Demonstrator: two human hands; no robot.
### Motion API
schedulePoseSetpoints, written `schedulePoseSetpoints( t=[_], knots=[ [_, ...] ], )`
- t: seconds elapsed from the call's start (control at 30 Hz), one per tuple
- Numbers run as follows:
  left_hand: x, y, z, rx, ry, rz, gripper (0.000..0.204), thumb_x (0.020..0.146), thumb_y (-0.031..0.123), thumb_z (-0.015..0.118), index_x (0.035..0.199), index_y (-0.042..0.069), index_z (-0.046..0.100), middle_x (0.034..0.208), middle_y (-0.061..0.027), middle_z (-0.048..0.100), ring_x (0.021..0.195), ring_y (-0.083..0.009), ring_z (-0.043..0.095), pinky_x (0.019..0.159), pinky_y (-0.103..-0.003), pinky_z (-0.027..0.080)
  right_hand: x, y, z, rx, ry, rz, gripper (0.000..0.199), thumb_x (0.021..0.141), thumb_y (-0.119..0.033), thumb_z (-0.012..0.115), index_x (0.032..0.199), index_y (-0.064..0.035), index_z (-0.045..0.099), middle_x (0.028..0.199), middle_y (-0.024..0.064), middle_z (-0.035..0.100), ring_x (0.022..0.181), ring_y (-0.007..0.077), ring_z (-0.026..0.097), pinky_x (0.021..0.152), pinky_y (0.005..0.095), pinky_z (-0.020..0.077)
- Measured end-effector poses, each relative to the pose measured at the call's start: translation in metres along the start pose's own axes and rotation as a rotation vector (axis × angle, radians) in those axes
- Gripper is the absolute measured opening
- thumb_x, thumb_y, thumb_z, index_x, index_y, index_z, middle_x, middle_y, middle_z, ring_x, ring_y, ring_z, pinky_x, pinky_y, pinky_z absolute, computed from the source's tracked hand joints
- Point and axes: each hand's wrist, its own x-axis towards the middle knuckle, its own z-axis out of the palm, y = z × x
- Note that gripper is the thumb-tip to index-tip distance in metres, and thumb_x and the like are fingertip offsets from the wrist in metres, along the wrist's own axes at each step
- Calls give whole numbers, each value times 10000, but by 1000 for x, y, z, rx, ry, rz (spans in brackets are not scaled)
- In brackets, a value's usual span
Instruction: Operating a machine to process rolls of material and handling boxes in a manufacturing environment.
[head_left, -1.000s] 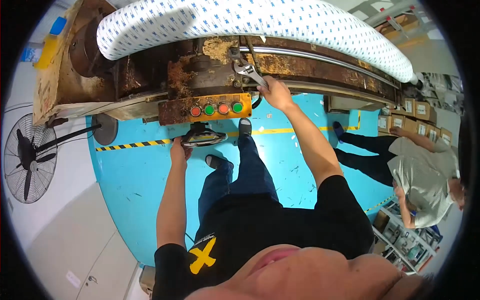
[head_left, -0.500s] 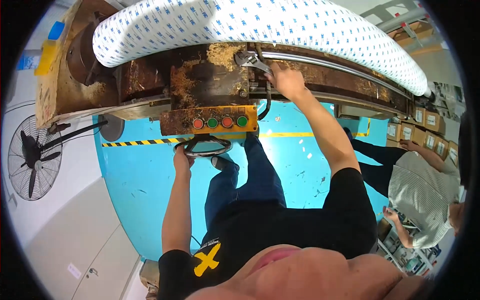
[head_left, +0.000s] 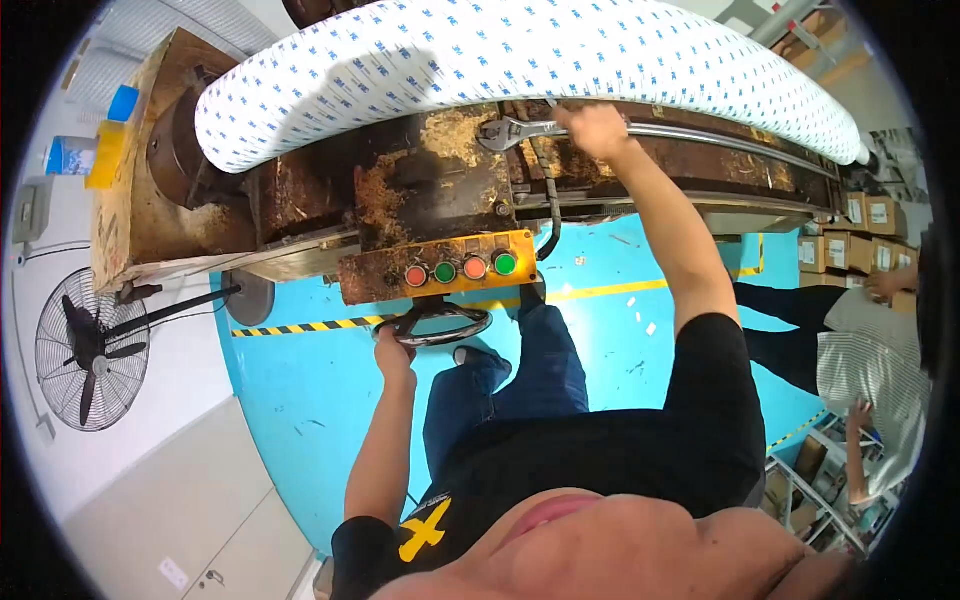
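My right hand point(head_left: 598, 132) is closed round the handle end of a steel adjustable wrench point(head_left: 512, 132). The wrench lies nearly level over the rusty machine carriage point(head_left: 425, 180), its jaw at the carriage's upper right corner. Whatever sits in the jaw is too small to make out. Lower down, my left hand point(head_left: 394, 352) grips the left side of the rim of a metal handwheel point(head_left: 455, 336). That wheel hangs below a worn yellow control box point(head_left: 440, 268) with red and green push buttons.
A long white roll with blue print point(head_left: 520, 60) spans the machine above the carriage. Alongside it runs a shiny steel rod point(head_left: 720, 138). A black floor fan point(head_left: 90, 350) stands at left. On the right are another person point(head_left: 868, 375) and stacked cardboard boxes point(head_left: 850, 248).
The wrench has swung from a downward slope to nearly level, its handle end rising with my right hand. My left hand stays on the handwheel. The whole view has shifted slightly.
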Motion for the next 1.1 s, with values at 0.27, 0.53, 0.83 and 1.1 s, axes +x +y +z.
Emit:
schedulePoseSetpoints(
  t=[0.27, 0.53, 0.83, 1.1],
  knots=[
    [-12, 16, -1, 3, -24, -107, 231, 855, 305, 501, 766, 91, 508, 583, -34, 472, 491, -136, 425, 455, -280, 341, 49, 3, 32, 585, 485, 544, 411, 817, -267, 484, 1187, -96, 543, 1205, 189, 544, 1126, 297, 509, 1019, 402, 342],
    [36, 24, -14, -614, -114, -445, 243, 893, 300, 457, 737, 115, 434, 645, -16, 479, 642, -170, 476, 666, -355, 426, -74, -37, -24, 329, 16, 339, 248, 705, -149, 606, 951, -137, 638, 777, 156, 650, 732, 339, 636, 661, 450, 512],
    [19, 0, 10, -371, 175, -121, 179, 858, 200, 503, 722, 102, 441, 580, -19, 396, 511, -162, 402, 492, -330, 385, -36, -76, -50, 576, -312, -215, 405, 717, 32, 512, 1120, -3, 490, 1023, 259, 568, 953, 410, 565, 775, 506, 473],
    [-70, -118, 136, 17, 319, 650, 399, 846, 267, 584, 1083, -43, 501, 971, -198, 600, 880, -320, 576, 773, -387, 440, -121, 12, -36, 953, -74, -242, 362, 736, -60, 578, 1093, -24, 526, 1082, 187, 557, 1001, 341, 561, 840, 412, 469]
  ],
)
